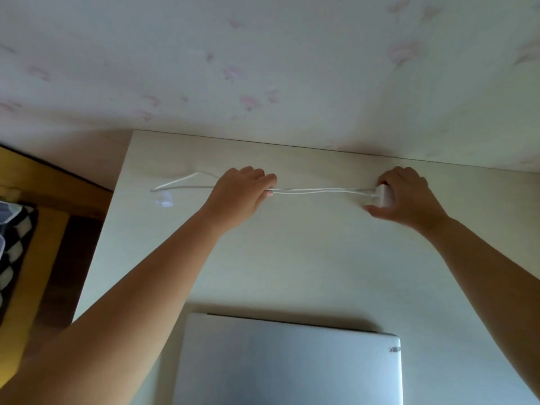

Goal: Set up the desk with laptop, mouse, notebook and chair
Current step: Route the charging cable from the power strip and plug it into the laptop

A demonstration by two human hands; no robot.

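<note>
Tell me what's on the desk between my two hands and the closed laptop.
Nothing: the head view shows only bare desk between the left hand, the right hand and the laptop. The white cable runs hand to hand, farther back.

Laptop (289,361) matt silver metal; desk (321,258) smooth pale wood-grain.

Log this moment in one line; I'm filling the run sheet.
left hand: holds white cable | right hand: grips white adapter | laptop: closed on desk
</note>
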